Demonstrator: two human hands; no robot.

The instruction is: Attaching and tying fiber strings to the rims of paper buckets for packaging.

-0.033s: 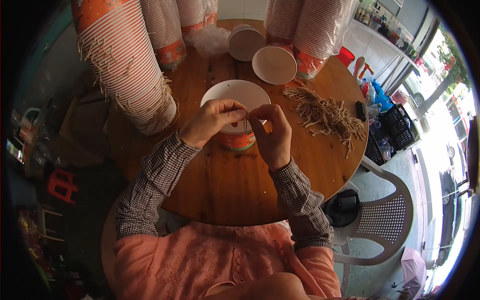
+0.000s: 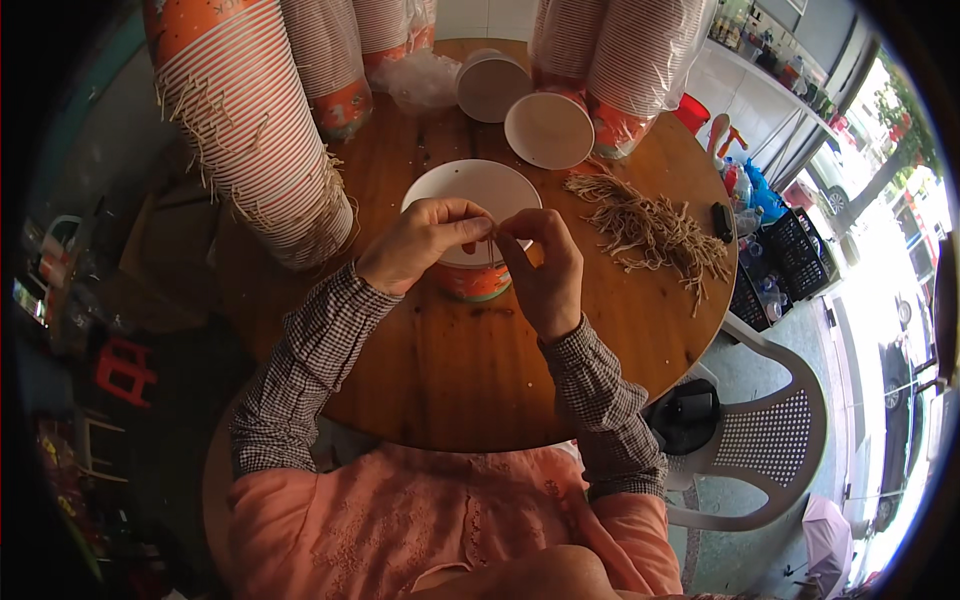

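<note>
A paper bucket [image 2: 470, 182], white inside and orange outside, stands on the round wooden table in front of me. At its near rim my left hand [image 2: 422, 245] and my right hand [image 2: 552, 268] meet, fingertips almost touching. Both pinch a thin string [image 2: 491, 255], whose short end hangs down against the bucket's side. My fingers hide how the string meets the rim. Right of the bucket lies a loose heap of tan strings [image 2: 650, 225]. A tall leaning stack of nested buckets [image 2: 250, 120] rises at the left, with string ends sticking out between the rims.
Two single buckets lie tipped farther back, the nearer one [image 2: 549, 131] facing me. Plastic-wrapped bucket stacks [image 2: 645, 60] line the far side, beside a crumpled clear bag [image 2: 418, 82]. A small black object [image 2: 722, 222] sits at the table's right edge. A grey plastic chair [image 2: 765, 440] stands at right.
</note>
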